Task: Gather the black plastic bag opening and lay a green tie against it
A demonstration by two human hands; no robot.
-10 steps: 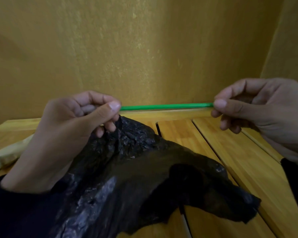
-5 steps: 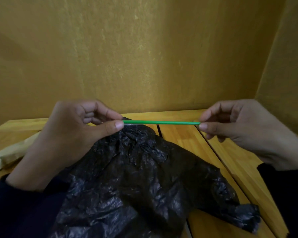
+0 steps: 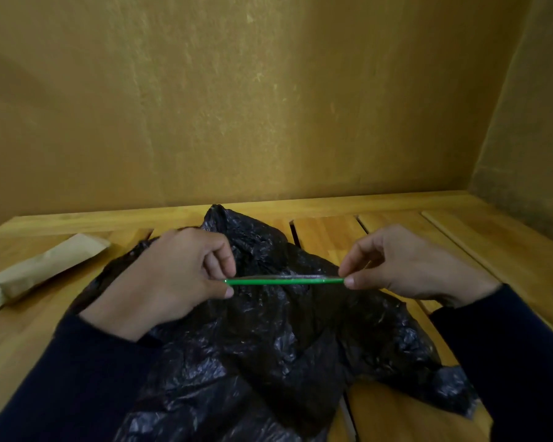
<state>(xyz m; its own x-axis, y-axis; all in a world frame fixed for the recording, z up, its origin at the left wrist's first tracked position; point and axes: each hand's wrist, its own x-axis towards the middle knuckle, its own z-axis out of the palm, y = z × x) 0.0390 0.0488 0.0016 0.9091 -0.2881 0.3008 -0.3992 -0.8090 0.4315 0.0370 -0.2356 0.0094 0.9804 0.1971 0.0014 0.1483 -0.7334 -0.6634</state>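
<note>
A crumpled black plastic bag lies on the slatted wooden table, its gathered top pointing toward the wall. A thin green tie stretches level across the bag, just above or against its surface. My left hand pinches the tie's left end between thumb and forefinger and rests over the bag. My right hand pinches the right end. Dark sleeves cover both forearms.
A folded brown paper packet lies on the wooden table at the left. A yellow-brown wall stands close behind, with a side wall at the right. Gaps run between the table's slats.
Both hands have lowered the taut tie from above the bag's far edge down toward me, across the bag's middle. The bag has sunk flatter on the table.
</note>
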